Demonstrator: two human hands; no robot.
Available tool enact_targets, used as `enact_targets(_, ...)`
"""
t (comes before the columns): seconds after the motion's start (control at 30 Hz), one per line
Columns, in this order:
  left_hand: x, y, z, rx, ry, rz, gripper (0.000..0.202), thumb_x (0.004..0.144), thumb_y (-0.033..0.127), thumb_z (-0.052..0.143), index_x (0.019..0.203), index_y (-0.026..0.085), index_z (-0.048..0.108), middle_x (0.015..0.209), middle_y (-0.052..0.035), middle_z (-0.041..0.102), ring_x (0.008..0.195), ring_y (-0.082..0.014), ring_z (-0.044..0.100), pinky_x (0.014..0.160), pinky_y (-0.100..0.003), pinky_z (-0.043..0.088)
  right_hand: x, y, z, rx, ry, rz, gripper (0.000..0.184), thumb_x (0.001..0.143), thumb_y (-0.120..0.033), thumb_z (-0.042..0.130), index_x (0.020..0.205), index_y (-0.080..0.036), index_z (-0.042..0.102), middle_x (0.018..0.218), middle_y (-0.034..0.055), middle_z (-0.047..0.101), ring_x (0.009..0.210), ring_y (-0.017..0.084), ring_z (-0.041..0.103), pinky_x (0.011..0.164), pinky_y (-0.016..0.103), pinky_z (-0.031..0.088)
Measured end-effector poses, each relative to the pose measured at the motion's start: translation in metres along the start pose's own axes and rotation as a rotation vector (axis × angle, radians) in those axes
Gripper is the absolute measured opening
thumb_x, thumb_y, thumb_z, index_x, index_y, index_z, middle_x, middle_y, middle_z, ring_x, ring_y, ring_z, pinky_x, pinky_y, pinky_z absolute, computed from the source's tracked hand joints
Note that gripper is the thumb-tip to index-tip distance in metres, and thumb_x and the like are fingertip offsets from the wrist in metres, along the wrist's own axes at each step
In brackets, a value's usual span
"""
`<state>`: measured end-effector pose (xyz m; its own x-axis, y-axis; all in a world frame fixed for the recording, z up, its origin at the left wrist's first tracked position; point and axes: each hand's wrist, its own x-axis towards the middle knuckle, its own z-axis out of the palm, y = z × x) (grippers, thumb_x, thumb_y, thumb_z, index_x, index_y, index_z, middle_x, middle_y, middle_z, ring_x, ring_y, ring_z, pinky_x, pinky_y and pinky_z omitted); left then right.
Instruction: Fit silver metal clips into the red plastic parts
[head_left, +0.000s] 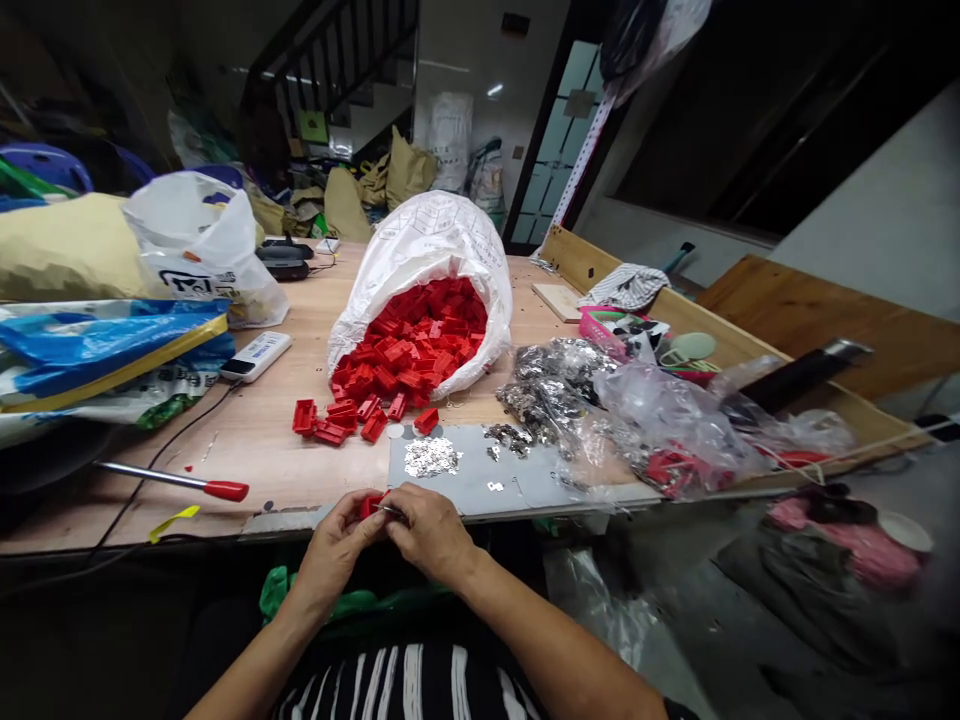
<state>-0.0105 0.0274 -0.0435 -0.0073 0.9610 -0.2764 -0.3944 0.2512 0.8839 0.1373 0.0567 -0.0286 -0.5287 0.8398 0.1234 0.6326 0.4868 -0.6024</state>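
At the front edge of the table, my left hand (341,545) is closed round a small red plastic housing (369,506). My right hand (433,535) meets it there, its fingers pinching a small thin metal piece (391,511) against or beside the housing; their exact contact is hidden by the fingers. Just beyond the hands lies a pile of small flat silvery metal plates (431,457) on a grey sheet (480,490). Several loose red housings (330,430) lie in front of a white woven sack (450,225), tipped on its side and full of the same red parts.
Clear plastic bags (660,405) and darker metal clips (510,438) crowd the right side. A red-handled metal rod (225,490), a white power strip (259,356) and a black cable lie left. Full bags (67,245) stand behind them. A green bag (360,603) hangs below the edge.
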Motion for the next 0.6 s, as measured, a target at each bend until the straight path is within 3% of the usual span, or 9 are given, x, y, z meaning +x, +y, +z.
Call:
enact_targets(0.17,-0.005,-0.002,-0.003,-0.062,-0.023,-0.123,0.034,0.073,0.032,0.073,0.101,0.014,0.065,0.097,-0.0091,0.072,0.088,-0.0205,0.069,0.079,-0.03,0.056,-0.029,0.017,-0.02,0.195,0.109,0.086,0.016,0.085,-0.021,0.058,0.1,-0.023,0.062,0.091,0.0003,0.067,0.081,0.014,0.061,0.073,0.023,0.045)
enact_targets(0.33,-0.009,0.004,-0.008,-0.215,0.012,-0.238,0.028,0.078,0.034,0.068,0.097,0.013,0.066,0.091,-0.0097,0.074,0.081,-0.021,0.071,0.076,-0.033,0.058,-0.054,0.066,-0.056,-0.045,0.304,0.31,0.013,0.087,-0.019,0.052,0.093,-0.021,0.063,0.093,0.0031,0.066,0.084,0.017,0.061,0.078,0.029,0.045)
enact_targets(0.47,-0.01,0.002,-0.005,-0.216,0.022,-0.26,0.026,0.08,0.032,0.067,0.098,0.014,0.065,0.088,-0.0094,0.074,0.079,-0.0214,0.072,0.07,-0.03,0.059,-0.06,0.089,-0.066,-0.206,0.277,0.39,0.014,0.087,-0.021,0.051,0.093,-0.022,0.064,0.095,0.003,0.065,0.088,0.018,0.061,0.08,0.029,0.045)
enact_targets(0.6,-0.011,0.001,-0.001,-0.176,0.007,-0.244,0.032,0.074,0.03,0.074,0.1,0.015,0.063,0.087,-0.0077,0.073,0.077,-0.0199,0.071,0.071,-0.028,0.059,-0.056,0.093,-0.064,-0.25,0.228,0.365,0.014,0.088,-0.023,0.05,0.092,-0.024,0.064,0.095,0.0022,0.064,0.087,0.017,0.061,0.077,0.028,0.045)
